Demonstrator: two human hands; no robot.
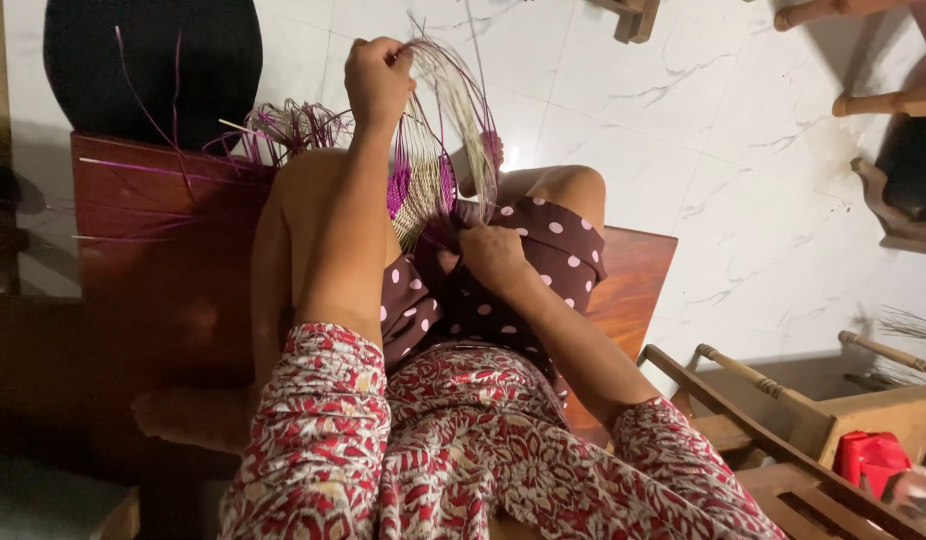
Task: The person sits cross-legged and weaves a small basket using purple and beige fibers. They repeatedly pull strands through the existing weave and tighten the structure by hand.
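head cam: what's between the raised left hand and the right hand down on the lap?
In the head view, the woven piece with its loose pale and purple strands spans from the left hand down to the right hand on the polka-dot cloth.

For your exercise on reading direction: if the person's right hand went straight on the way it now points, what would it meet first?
The right hand points up the lap toward the half-woven straw piece, pale and purple; it would probably meet that weave's lower edge first. It already looks almost touching, though depth is unclear.
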